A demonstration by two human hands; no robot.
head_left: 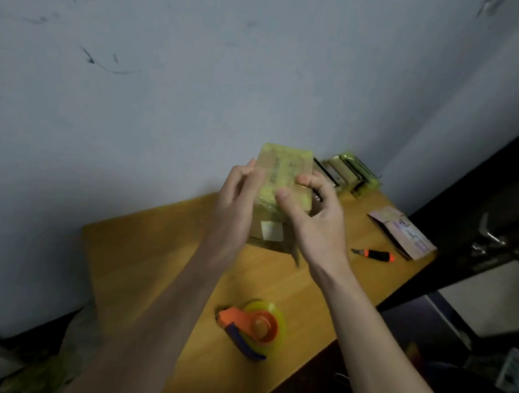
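Note:
A small cardboard box (280,179), wrapped in yellowish tape and bearing a white label on its near side, stands on the wooden table (150,258). My left hand (238,207) lies against its left side with fingers nearly straight. My right hand (313,217) grips its right side: the thumb presses the top face and the fingers curl round the far edge. The box's lower part is hidden behind both hands.
An orange tape dispenser (252,327) with a yellowish roll lies near the table's front edge. An orange-handled utility knife (374,255) and a flattened carton (403,232) lie to the right. Several taped packages (347,173) lean at the back corner. A dark door (496,225) stands right.

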